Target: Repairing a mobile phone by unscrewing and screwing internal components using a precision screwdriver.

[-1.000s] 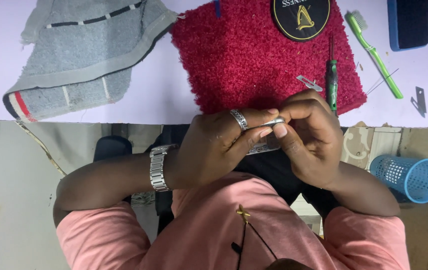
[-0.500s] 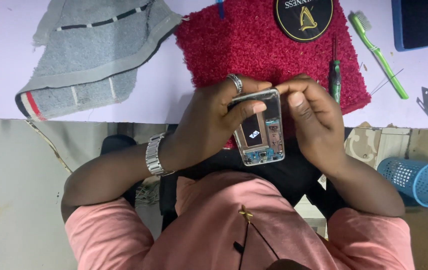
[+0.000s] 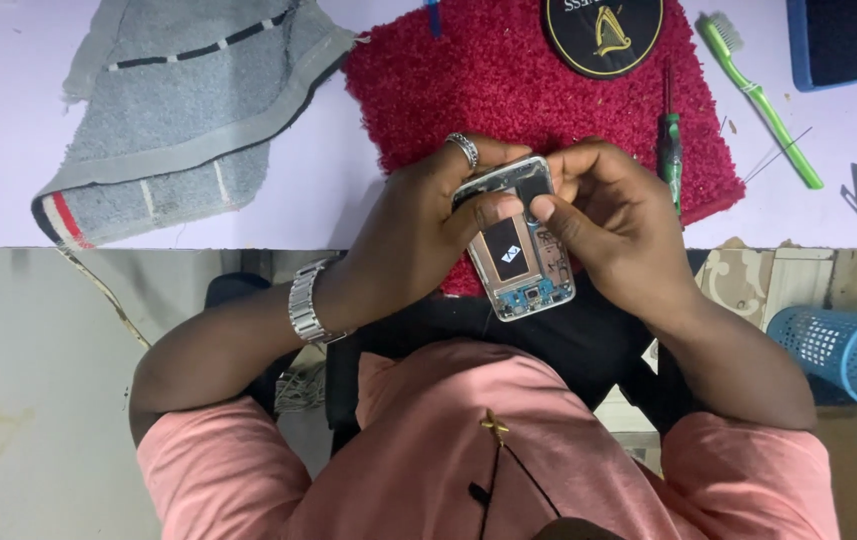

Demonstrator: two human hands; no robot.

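Opened phone [image 3: 520,250] is now shown flat to the camera, inner side up; a second ago it was held edge-on between the hands, with only a thin metal rim seen

Half a second ago it was already turned face-up but sat lower and straighter; now it is tilted, top end toward the red mat [image 3: 508,90], bottom end over the table [image 3: 328,200] edge, above the lap

Left hand [image 3: 418,225] is closed round the phone's left edge, thumb laid across the upper interior. Right hand [image 3: 618,225] is curled over the top right corner, thumb pressed down on the inside next to the left thumb. Both are holding, neither is spread

Reading: the board side is exposed and both thumbs are brought onto it, so the work is judged to be at the top section of the frame. What exactly is under the thumbs cannot be told

Green-handled screwdriver [image 3: 669,150] is left on the mat just beside the right hand, untouched; green toothbrush [image 3: 760,105] and grey towel [image 3: 188,110] are well apart
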